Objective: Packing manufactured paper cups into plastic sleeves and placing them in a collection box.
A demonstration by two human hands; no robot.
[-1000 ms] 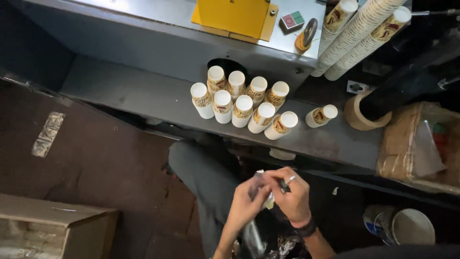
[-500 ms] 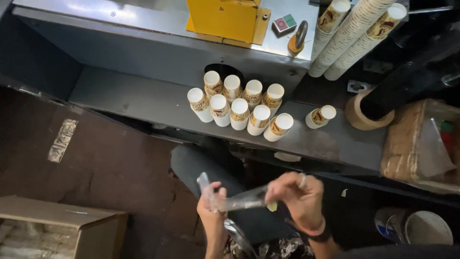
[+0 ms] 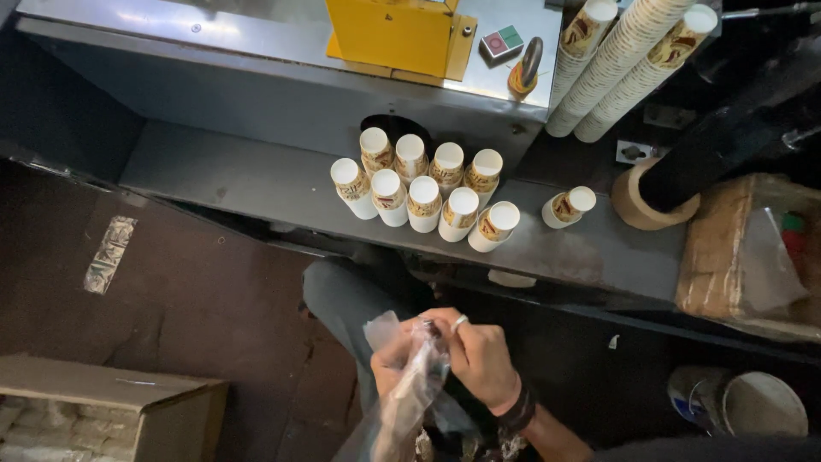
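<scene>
Far left, on the dark floor (image 3: 197,291): an open cardboard box (image 3: 103,411) at the lower corner, with a strip of silvery tape (image 3: 109,254) stuck to the floor above it.

Centre, low in view: both hands meet over the person's lap. Left hand (image 3: 395,364) is mostly hidden behind a clear plastic bag (image 3: 410,389); its fingers are closed narrowly on the bag's upper edge. Right hand (image 3: 479,355), ring on one finger and dark band at the wrist, has its fingers pinched tight on the same bag mouth, touching the left hand. The bag hangs crumpled downward from the two grips, below the counter's front edge.

Above the hands, on the grey metal counter (image 3: 239,184): a cluster of stacked paper cups (image 3: 423,188) in two rows, standing tilted and touching one another; one separate cup stack (image 3: 569,205) lies just right of the cluster.

Upper centre: yellow machine housing (image 3: 393,34) on a raised steel shelf (image 3: 214,30).

Upper right: long sleeves of nested cups (image 3: 620,64) leaning diagonally. Beside them a brown tape roll (image 3: 637,197) around a black tube. Far right, a brown carton (image 3: 727,248); below it a white bucket (image 3: 761,406).
</scene>
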